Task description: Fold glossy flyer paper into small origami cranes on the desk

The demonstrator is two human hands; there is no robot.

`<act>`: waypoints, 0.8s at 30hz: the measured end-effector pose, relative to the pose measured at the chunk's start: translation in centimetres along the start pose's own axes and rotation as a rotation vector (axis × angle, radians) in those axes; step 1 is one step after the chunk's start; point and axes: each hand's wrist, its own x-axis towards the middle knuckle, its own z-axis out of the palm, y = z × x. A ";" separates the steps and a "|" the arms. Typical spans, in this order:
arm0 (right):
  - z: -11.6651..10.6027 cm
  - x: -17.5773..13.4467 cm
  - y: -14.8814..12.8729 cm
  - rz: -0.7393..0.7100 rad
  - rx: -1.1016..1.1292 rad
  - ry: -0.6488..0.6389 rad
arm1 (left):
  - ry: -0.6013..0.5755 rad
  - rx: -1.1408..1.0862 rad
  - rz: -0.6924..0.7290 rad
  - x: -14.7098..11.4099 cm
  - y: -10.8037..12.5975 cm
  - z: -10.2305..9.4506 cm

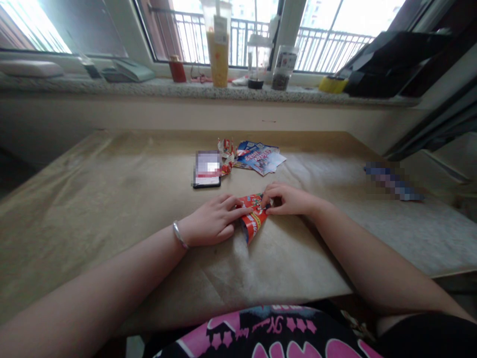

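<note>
A red printed paper [254, 222], folded to a point at its near end, lies on the table in front of me. It has yellow bands and cartoon figures, and a dark inner side shows at its lower left edge. My left hand [214, 219], with a silver bangle at the wrist, holds the paper from the left, index finger stretched across its top. On the other side, the bent fingers of my right hand [283, 199] pinch the paper's upper right edge. What lies under the fingertips is hidden.
Beyond my hands lie a phone [207, 169], crumpled red-and-white wrappers [226, 154] and a spread of blue printed cards [261, 158]. A blurred blue packet [393, 183] rests far right. Bottles and cups, including a tall yellow-filled container [218, 59], stand on the windowsill [149, 89].
</note>
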 end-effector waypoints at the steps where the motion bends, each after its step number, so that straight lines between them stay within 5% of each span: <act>1: 0.1 0.0 -0.1 -0.005 -0.012 -0.007 | 0.006 -0.007 0.000 0.0 0.0 0.0; 13: 0.2 0.0 -0.7 -0.059 -0.010 -0.039 | 0.092 -0.263 -0.057 -0.1 -0.4 -0.5; 19: 1.1 0.4 -0.8 0.045 -0.019 0.087 | 0.353 -0.313 -0.145 0.0 -1.3 -0.3; 24: 2.1 1.0 -1.9 0.236 -0.158 0.227 | 0.489 -0.148 -0.093 0.1 -1.0 -0.4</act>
